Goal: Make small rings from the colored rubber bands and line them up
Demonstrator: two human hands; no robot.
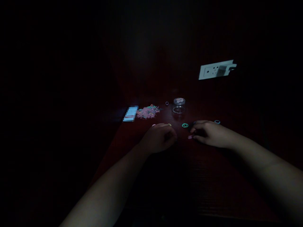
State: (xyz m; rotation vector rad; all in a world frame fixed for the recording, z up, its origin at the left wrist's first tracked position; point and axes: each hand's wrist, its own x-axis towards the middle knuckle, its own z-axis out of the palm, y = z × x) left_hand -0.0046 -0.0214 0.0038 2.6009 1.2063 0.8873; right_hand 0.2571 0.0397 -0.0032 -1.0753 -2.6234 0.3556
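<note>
Markings on the pink-and-white patterned lid [179, 100] of the clear round jar [178, 110], far from me, are too small to read. Small pink bands [190, 137] lie on the dark red table [201, 170], left of my right thumb, long axis roughly left to right. My right hand [204, 134] is half open, fingertips apart, thumb near them; my left hand [162, 137] curls, but what it holds I cannot tell.

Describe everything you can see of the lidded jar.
The small, squat jar looks clear, glass or plastic, with a round lid on top showing something pinkish. It stands upright on the dark reddish table, right of the pile of coloured bands. Only the table appears to touch it.
</note>
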